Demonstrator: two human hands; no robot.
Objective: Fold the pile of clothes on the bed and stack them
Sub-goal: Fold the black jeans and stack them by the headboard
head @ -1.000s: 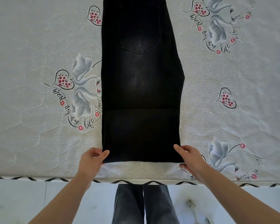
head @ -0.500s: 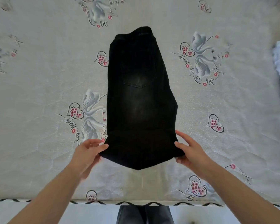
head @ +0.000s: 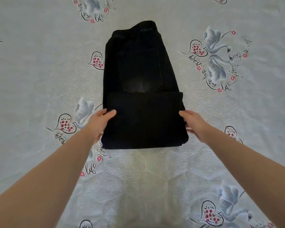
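Black jeans (head: 141, 76) lie mid-bed (head: 39, 79), lower part doubled over. Left hand (head: 100, 121) and right hand (head: 194, 124) pinch the fold's sides. I judge one more fold and the stacking remain.

Black jeans (head: 143, 102) in centre of frame, lying flat on bed. Fabric dark, faded grey patch near back pocket. Waistband end toward top of frame, slightly bunched. Lower leg part folded up over itself, making thick double layer in near half; fold edge runs straight across just below pocket. Near edge straight, corners roughly square.
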